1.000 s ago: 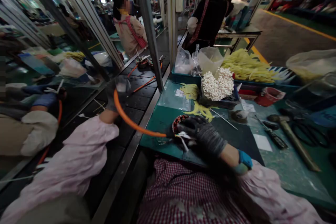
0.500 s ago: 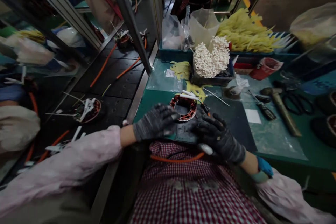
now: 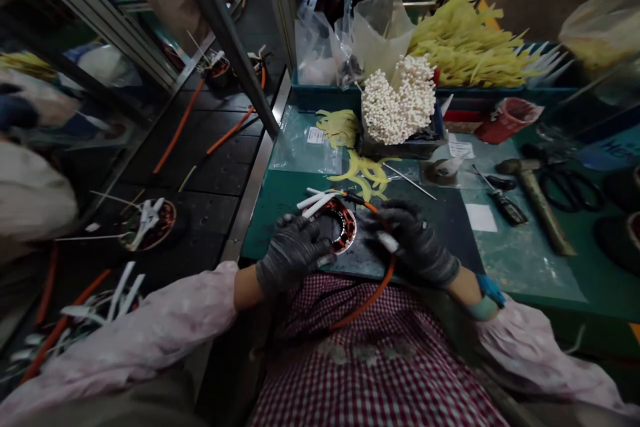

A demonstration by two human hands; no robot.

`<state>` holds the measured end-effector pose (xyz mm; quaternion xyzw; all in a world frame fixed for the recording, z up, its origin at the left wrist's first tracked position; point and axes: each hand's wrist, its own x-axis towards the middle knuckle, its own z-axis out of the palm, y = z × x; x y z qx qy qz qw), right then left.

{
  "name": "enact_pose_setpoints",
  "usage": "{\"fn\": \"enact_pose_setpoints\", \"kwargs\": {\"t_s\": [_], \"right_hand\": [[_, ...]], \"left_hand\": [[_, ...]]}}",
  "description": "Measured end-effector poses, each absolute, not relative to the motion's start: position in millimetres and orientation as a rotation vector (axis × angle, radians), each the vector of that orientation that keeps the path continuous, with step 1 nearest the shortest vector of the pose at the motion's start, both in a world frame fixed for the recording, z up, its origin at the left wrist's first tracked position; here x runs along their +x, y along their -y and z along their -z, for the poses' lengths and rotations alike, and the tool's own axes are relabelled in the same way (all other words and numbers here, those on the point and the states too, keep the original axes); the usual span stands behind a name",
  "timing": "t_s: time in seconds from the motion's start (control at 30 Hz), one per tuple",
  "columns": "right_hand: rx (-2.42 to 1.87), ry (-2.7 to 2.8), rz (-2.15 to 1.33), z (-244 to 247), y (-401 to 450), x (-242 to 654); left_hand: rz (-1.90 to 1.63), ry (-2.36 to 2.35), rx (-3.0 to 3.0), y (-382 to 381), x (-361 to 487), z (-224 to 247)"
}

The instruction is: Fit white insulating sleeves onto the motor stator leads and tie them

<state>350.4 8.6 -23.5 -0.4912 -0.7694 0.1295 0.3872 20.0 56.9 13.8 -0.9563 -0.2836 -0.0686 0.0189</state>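
A ring-shaped motor stator (image 3: 349,235) with copper windings lies on the dark mat near the bench's front edge. White sleeves (image 3: 316,203) stick out of its upper left side. My left hand (image 3: 295,250), in a grey glove, grips the stator's left rim, fingers curled against it. An orange cable (image 3: 367,303) leads from the top of the stator to my right hand (image 3: 420,243) and hangs in a curve over the checked apron. The right glove is somewhat blurred; its fingers close round the cable, a white patch showing by the thumb.
Yellow strips (image 3: 367,173) and a thin rod (image 3: 411,181) lie behind the stator. A box of white sticks (image 3: 397,103) stands at the back. Rightward are a screwdriver (image 3: 505,207), a hammer (image 3: 543,207) and scissors (image 3: 570,187). More stators (image 3: 150,223) sit on the left conveyor.
The stator has shifted left and turned, its white sleeves now pointing left. My left hand has closed on its rim. My right hand has drawn the orange cable up from the lap.
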Motion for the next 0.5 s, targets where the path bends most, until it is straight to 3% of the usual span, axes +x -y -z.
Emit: {"fn": "enact_pose_setpoints", "kwargs": {"t_s": [0.1,0.2,0.37,0.5], "right_hand": [[-1.339,1.796,-0.501,16,-4,340],[-1.291,1.842,-0.441,-8,1,340],[-1.172,2.064,-0.294,-66,-8,355],[-1.261,2.194,-0.185,-66,-29,376]], "left_hand": [[0.184,0.755,-3.066,-58,20,-13],[0.266,0.594,-3.194,-80,22,-25],[0.736,1.088,-3.261,-137,47,-59],[0.846,1.047,-3.872,-164,69,-55]]}}
